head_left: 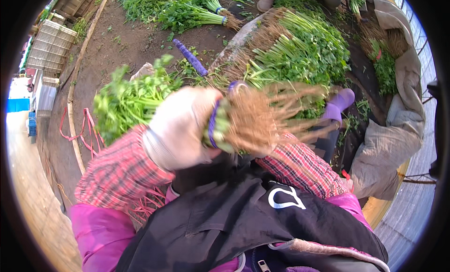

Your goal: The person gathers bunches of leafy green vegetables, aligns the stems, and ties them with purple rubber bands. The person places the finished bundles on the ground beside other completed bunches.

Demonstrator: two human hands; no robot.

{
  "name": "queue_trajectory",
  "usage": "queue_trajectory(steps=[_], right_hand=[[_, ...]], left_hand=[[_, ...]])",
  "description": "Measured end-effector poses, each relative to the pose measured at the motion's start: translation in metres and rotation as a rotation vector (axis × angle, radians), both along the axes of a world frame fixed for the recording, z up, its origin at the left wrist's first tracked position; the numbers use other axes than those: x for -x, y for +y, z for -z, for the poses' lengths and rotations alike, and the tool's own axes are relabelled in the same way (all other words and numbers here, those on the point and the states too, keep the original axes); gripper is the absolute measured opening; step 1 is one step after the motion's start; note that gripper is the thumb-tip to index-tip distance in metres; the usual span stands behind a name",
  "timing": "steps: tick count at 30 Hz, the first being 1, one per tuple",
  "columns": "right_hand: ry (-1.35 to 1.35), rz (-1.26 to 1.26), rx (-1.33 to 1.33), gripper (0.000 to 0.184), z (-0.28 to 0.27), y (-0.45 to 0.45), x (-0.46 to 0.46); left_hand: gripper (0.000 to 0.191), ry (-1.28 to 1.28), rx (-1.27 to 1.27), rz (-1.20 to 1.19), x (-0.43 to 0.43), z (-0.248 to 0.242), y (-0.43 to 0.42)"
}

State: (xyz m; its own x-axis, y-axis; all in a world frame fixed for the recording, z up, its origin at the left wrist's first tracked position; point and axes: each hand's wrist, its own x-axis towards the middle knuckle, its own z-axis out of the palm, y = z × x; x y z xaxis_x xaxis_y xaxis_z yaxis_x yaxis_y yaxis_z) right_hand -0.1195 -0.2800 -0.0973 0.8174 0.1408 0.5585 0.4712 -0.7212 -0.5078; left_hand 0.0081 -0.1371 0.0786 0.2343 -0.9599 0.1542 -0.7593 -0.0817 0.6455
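Observation:
My left hand (pixel 184 126), in a pale work glove, is closed around the stalks of a bunch of leafy green celery-like vegetable (pixel 218 124). A purple-blue tape band circles the stalks next to that hand. The leaves point to the left and the brown roots spread to the right, blurred. My right hand (pixel 265 150) is mostly hidden behind the roots, so its fingers cannot be made out. Beyond, a purple-wrapped rod or tool handle (pixel 190 57) lies on the ground, and a purple tape roll (pixel 238 85) shows just behind the roots.
A large pile of loose rooted stalks (pixel 302 47) lies ahead to the right. Banded bunches (pixel 197 17) rest on the soil at the top. Pink strips (pixel 86 127) and a wooden pole (pixel 75 78) are at left, stacked crates (pixel 52 43) farther off. Grey cloth (pixel 386 149) edges the right.

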Motion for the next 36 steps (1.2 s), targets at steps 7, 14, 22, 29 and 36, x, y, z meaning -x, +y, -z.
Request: queue_trajectory(steps=[7, 14, 22, 29, 36], right_hand=[[0.631, -0.403, -1.710, 0.059, -0.037, -0.037, 0.022], [0.515, -0.521, -1.751, 0.058, -0.091, -0.034, 0.021], [0.378, 0.055, -1.652, 0.038, -0.168, 0.023, 0.058], [0.459, 0.130, -1.551, 0.030, -0.172, 0.028, 0.063], [0.561, 0.223, -1.125, 0.033, -0.135, 0.076, 0.117]], left_hand=[[0.044, -0.665, 0.174, -0.113, 0.078, 0.065, 0.030], [0.053, -0.712, 0.088, -0.163, 0.087, 0.069, 0.032], [0.028, -0.739, 0.098, -0.279, 0.079, 0.073, 0.024], [0.031, -0.645, -0.180, -0.421, 0.076, 0.065, 0.011], [0.057, -0.184, -0.288, -0.576, 0.040, 0.046, 0.009]])
